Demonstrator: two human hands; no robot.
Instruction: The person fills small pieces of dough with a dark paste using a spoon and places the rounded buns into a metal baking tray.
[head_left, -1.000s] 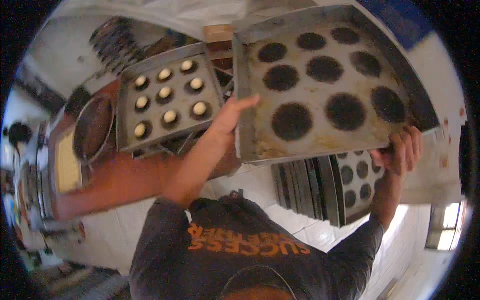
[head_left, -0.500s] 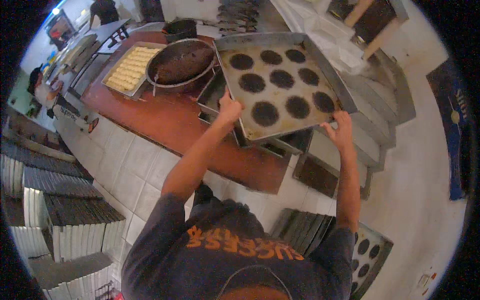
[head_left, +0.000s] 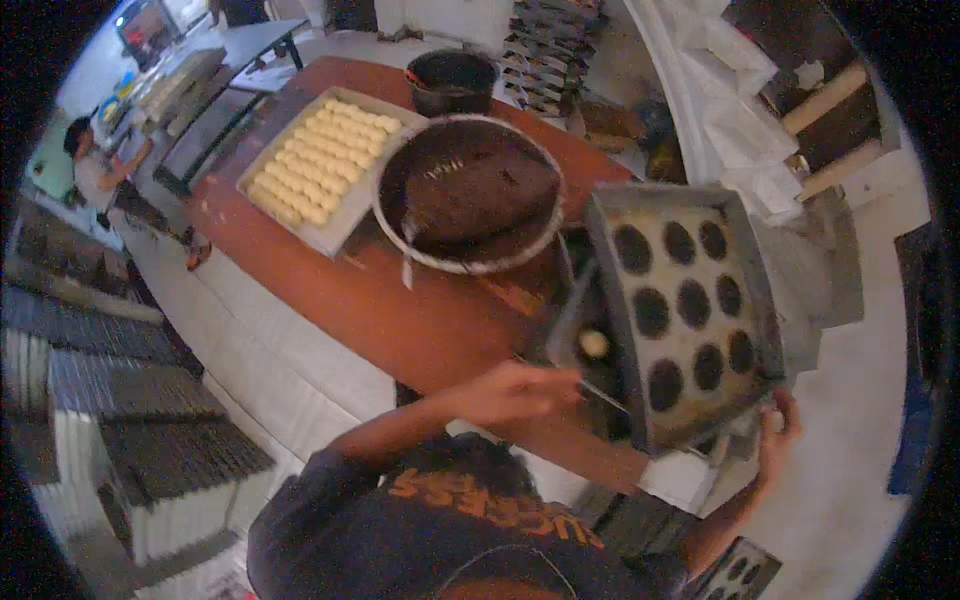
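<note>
A baking tray with raised metal sides and several dark round patches on its pale base stands tilted at the right. My right hand grips its near right corner, fingers curled at the rim. My left hand is off the tray, over the near part of the table, smeared by motion so its fingers are unclear. Partly under the tilted tray lies a darker tray, with one small pale dough ball showing in it.
A large round basin of dark brown filling sits on the red-brown table. Left of it lies a tray of dough balls; behind stands a black bucket. Stacked trays fill the lower left. A person stands far left.
The baking tray has swung rightward and tilted. My left hand has let go of it and moved nearer me. A dough ball now shows in the lower tray. The view has shifted.
</note>
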